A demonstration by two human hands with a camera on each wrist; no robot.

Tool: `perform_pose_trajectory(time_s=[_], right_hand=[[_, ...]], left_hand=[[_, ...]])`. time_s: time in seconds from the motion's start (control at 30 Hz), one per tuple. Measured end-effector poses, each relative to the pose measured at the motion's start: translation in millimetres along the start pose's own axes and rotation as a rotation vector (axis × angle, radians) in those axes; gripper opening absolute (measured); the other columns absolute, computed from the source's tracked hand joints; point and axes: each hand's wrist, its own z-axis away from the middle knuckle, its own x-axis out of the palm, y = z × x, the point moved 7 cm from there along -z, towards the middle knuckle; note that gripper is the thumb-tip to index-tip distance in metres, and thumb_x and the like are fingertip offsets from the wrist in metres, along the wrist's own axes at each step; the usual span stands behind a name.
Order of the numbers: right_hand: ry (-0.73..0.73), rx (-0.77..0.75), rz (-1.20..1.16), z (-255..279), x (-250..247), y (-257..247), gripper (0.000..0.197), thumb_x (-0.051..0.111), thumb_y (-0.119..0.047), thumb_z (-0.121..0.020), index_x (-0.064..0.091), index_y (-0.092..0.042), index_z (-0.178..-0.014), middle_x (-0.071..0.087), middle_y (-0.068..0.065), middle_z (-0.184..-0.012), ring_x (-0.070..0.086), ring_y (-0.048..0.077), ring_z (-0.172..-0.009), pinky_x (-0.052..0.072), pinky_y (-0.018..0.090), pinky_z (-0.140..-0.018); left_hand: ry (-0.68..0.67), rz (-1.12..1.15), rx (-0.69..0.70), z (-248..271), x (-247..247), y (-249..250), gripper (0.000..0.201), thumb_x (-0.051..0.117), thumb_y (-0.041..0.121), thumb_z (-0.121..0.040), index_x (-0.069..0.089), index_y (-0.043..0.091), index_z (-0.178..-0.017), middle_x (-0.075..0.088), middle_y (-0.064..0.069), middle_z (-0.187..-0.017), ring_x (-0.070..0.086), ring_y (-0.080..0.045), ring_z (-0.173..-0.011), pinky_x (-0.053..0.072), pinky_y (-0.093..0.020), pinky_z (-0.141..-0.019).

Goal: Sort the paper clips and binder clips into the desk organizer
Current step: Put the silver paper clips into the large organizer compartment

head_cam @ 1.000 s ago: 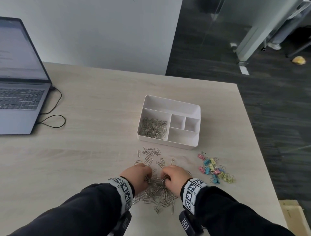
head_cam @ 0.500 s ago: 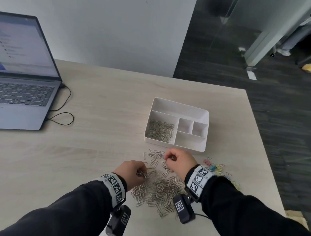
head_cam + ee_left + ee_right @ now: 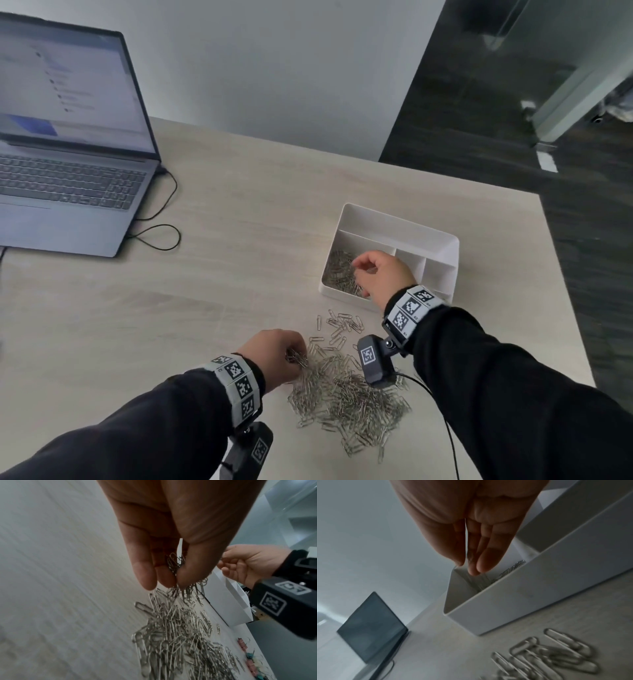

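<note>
A white desk organizer point(image 3: 400, 219) stands on the table, with silver paper clips point(image 3: 337, 270) in its big left compartment. My right hand point(image 3: 356, 270) hovers over that compartment. In the right wrist view its thumb and fingertips point(image 3: 481, 566) point down with a few clips between them and blurred streaks below. A loose pile of paper clips point(image 3: 349, 397) lies nearer me. My left hand point(image 3: 298, 358) pinches a bunch of clips point(image 3: 175, 563) at the pile's left top edge. Coloured binder clips point(image 3: 250, 661) lie right of the pile, hidden by my right arm in the head view.
An open laptop point(image 3: 68, 171) sits at the far left, its black cable point(image 3: 161, 236) looping on the table. The table's right edge point(image 3: 561, 308) runs close to the organizer, with dark floor beyond. A few scattered clips point(image 3: 342, 325) lie between pile and organizer.
My right hand left the pile and moved forward over the organizer's left compartment. My left hand stayed at the pile and now holds a bunch of clips.
</note>
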Motion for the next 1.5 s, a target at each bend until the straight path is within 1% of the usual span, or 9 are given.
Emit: perform_pose_trajectory(time_s=[0.13,0.33,0.7,0.87,0.97,1.07,1.23,1.37,1.5], right_hand=[[-0.028,-0.105,0.072,13.8,-5.6,4.0,0.023,0.062,-0.019,-0.088,0.067,-0.027,-0.110,0.060,-0.011,-0.110,0.056,0.001,-0.075,0.047,0.017,-0.075],[-0.010,-0.100,0.061,55.4,-27.7,40.7,0.021,0.059,-0.022,-0.091,0.067,-0.030,-0.108,0.057,-0.017,-0.099,0.054,-0.001,-0.078,0.049,0.019,-0.079],[-0.132,-0.037,0.146,122.9,-18.1,91.6,0.023,0.051,-0.033,-0.095,0.062,-0.035,-0.115,0.057,-0.021,-0.099,0.057,0.000,-0.076,0.052,0.018,-0.073],[-0.170,-0.017,0.177,126.1,-11.1,101.6,0.027,0.051,-0.035,-0.094,0.059,-0.035,-0.120,0.054,-0.019,-0.113,0.057,0.001,-0.089,0.052,0.025,-0.088],[-0.157,0.004,0.228,119.8,-7.5,106.3,0.033,0.051,-0.032,-0.094,0.055,-0.032,-0.127,0.047,-0.014,-0.125,0.050,0.002,-0.102,0.041,0.021,-0.097],[-0.161,0.023,0.290,114.5,-0.6,105.7,0.044,0.051,-0.034,-0.092,0.047,-0.031,-0.136,0.042,-0.011,-0.129,0.045,0.007,-0.109,0.039,0.025,-0.100],[-0.219,0.034,0.434,108.1,22.5,101.6,0.059,0.049,-0.037,-0.091,0.034,-0.025,-0.146,0.035,-0.005,-0.138,0.035,0.017,-0.125,0.036,0.033,-0.107],[-0.336,-0.090,0.529,114.2,44.6,90.0,0.062,0.049,-0.035,-0.090,0.030,-0.024,-0.147,0.033,-0.002,-0.140,0.032,0.022,-0.126,0.037,0.036,-0.107],[-0.491,-0.227,0.477,125.3,61.7,78.8,0.053,0.047,-0.027,-0.089,0.041,-0.025,-0.142,0.041,-0.003,-0.134,0.036,0.018,-0.124,0.034,0.035,-0.109]], left_hand=[[0.013,0.092,-0.029,-6.4,-8.9,7.3,0.020,0.062,0.011,-0.076,0.061,0.030,-0.077,0.065,0.010,-0.073,0.063,-0.008,-0.053,0.057,-0.024,-0.056],[0.108,0.217,0.008,-31.4,-39.6,47.3,0.016,0.067,0.010,-0.079,0.065,0.025,-0.079,0.070,0.004,-0.078,0.069,-0.011,-0.053,0.053,-0.020,-0.049],[0.235,0.261,0.041,-90.9,-76.9,109.0,0.016,0.073,0.025,-0.081,0.064,0.019,-0.093,0.072,0.002,-0.085,0.073,-0.022,-0.063,0.062,-0.040,-0.066],[0.243,0.285,0.086,-78.7,-68.0,106.8,0.029,0.067,0.024,-0.087,0.063,0.026,-0.116,0.063,0.016,-0.111,0.072,-0.015,-0.071,0.061,-0.031,-0.059],[0.305,0.329,0.104,-60.5,-63.3,88.9,0.017,0.063,0.025,-0.089,0.068,0.029,-0.105,0.067,0.015,-0.098,0.069,-0.014,-0.073,0.062,-0.035,-0.059],[0.296,0.202,0.046,-46.4,-44.3,58.2,0.015,0.060,0.023,-0.089,0.070,0.032,-0.096,0.065,0.016,-0.085,0.063,-0.007,-0.072,0.059,-0.036,-0.076],[0.209,-0.154,0.021,-42.8,-5.2,18.7,0.054,0.054,0.029,-0.089,0.046,0.020,-0.142,0.043,0.003,-0.148,0.042,-0.018,-0.132,0.031,-0.036,-0.115],[0.090,-0.329,0.117,-44.1,26.5,25.4,0.070,0.046,0.036,-0.091,0.017,0.021,-0.153,0.013,0.003,-0.162,0.010,-0.021,-0.149,0.015,-0.038,-0.122],[0.006,-0.400,0.272,-36.4,54.8,37.0,0.072,0.040,0.040,-0.089,0.019,0.017,-0.153,0.014,0.001,-0.161,0.008,-0.019,-0.150,0.009,-0.035,-0.123]])
